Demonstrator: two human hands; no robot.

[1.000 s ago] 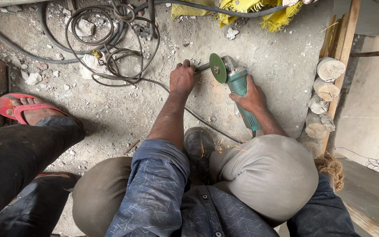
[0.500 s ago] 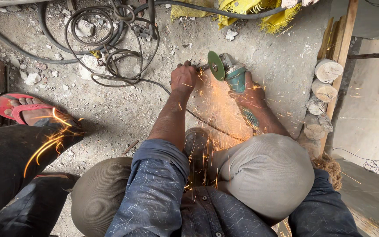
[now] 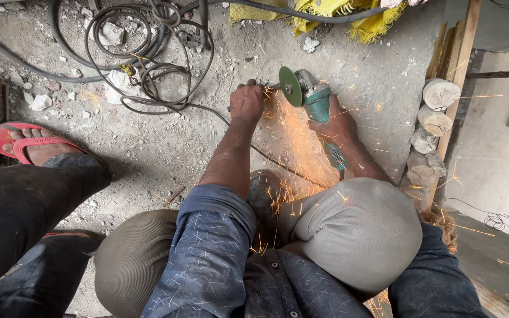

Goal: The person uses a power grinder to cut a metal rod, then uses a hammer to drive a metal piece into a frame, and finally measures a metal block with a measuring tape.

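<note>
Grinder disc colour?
Green disc on a teal-bodied angle grinder, held in the right hand; seen in the head view.

Coiled dark cables (image 3: 148, 65) on dusty concrete floor (image 3: 148, 147). Yellow cloth (image 3: 325, 9) at top. Cut logs (image 3: 434, 118) stacked by wooden planks (image 3: 463, 53). Another person's foot in red sandal (image 3: 27, 144), left.
</note>
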